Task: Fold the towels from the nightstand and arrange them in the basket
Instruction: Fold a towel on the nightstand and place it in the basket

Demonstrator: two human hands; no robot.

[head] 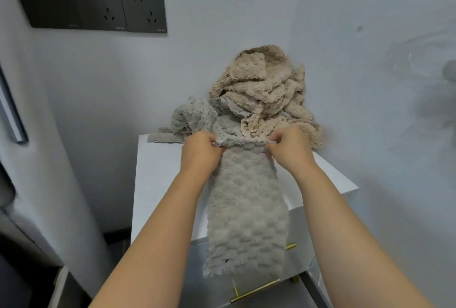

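**On the nightstand's top: one grey towel pinched at both far corners**

Fingers (pixel 214 145) of the left hand (pixel 199 153) are curled tight and pinch the left corner of the grey towel (pixel 246 214) at its far edge. Fingers (pixel 273 143) of the right hand (pixel 290 151) pinch the right corner likewise. The edge is drawn taut between the two hands, with a slight roll.

From there the towel runs toward the wearer across the white nightstand (pixel 158 172) and hangs over its front, with the lower hem near the brass handles (pixel 256 290). Just behind the hands lies the unfolded heap: a beige towel (pixel 264 88) piled against the wall and a pale grey towel (pixel 190 120) to its left.

The step in hand appears to be an early fold of a single towel. The next move probably calls for bringing the held edge to the hanging hem, corners matched and tension kept even. The basket is not in view.
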